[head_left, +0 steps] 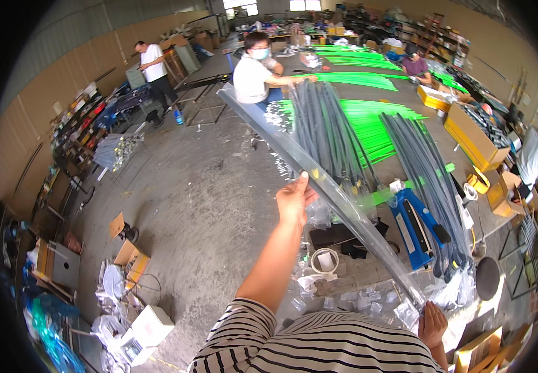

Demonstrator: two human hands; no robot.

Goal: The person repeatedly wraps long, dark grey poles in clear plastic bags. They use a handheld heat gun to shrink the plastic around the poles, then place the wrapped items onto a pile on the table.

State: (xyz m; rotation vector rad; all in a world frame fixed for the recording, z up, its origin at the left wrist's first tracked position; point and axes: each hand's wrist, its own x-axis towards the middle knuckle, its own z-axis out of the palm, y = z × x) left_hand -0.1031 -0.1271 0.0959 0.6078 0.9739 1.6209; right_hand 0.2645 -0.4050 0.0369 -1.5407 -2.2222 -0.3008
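Observation:
A long, narrow clear plastic sleeve (368, 238) stretches diagonally across in front of me, from the upper left down to the lower right. My left hand (295, 200) pinches it near the middle, thumb on top. At the lower right end, my right hand (432, 324) has its fingers closed on the sleeve. Whether anything lies inside the sleeve I cannot tell. Beyond it, a bundle of grey sleeved rods (318, 118) lies over bright green rods (368, 127) on the table. A blue heat sealer (413, 227) with a black handle sits right of the sleeve.
More grey rods (424, 168) lie beside the sealer. A tape roll (325, 261) and small plastic bags (362, 299) are near the table's front. A masked person (253, 78) sits at the far left corner; others work farther off. Cartons (474, 137) line the right side.

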